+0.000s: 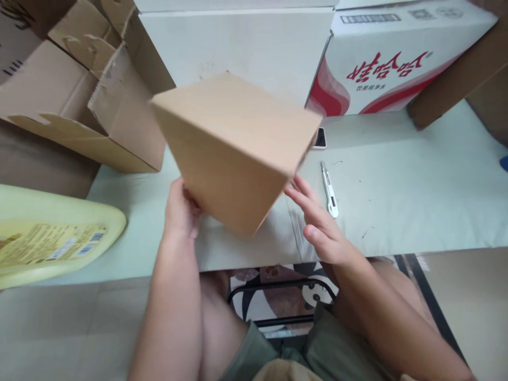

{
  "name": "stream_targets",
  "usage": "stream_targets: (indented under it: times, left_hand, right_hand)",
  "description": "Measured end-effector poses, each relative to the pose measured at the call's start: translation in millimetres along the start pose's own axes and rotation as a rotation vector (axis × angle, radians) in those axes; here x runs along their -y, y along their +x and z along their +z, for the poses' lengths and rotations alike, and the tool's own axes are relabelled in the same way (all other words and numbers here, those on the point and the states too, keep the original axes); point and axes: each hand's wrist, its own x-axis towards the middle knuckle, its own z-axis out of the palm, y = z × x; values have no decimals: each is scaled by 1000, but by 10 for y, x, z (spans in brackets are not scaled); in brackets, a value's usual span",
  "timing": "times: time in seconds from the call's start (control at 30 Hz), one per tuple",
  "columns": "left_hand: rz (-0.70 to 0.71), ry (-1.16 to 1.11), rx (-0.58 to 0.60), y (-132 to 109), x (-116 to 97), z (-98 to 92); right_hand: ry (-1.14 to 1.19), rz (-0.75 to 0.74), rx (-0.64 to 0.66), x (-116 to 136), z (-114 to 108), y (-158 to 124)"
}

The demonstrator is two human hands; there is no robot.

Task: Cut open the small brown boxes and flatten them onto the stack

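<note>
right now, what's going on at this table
A person holds a brown box tilted over the table. The left hand grips its lower left side. The right hand is open by its right edge; whether it touches is hard to tell. A cutter lies on the table to the right of the box, and an open carton stands to the left.

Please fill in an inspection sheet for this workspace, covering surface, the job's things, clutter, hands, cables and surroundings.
Surface: pale green table, small dark threads on it.
Job's things: brown carton, tilted, slightly blurred.
Clutter: knife, phone-like device, yellow bottle.
Hands: left hand grips the carton; right hand open at its edge, contact unclear.
Cables: nothing seen.
Surroundings: open boxes at left, white boxes behind.
</note>
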Motion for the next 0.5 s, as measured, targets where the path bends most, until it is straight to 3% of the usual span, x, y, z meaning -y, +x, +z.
stream_targets:
  times: [0.13, 0.37, 0.43, 0.5]
  left_hand:
    - [-182, 185, 407, -60, 121, 14]
    - [-404, 612, 826, -274, 11, 8]
    - [-405, 723, 880, -286, -29, 23]
    - [-295, 740, 793, -245, -24, 39]
  right_hand:
    - [-44, -86, -77, 43, -36, 0]
    - [13, -70, -335, 8, -108, -34]
    - [9, -47, -353, 3, -114, -26]
    - [-9, -30, -305, 19, -110, -11]
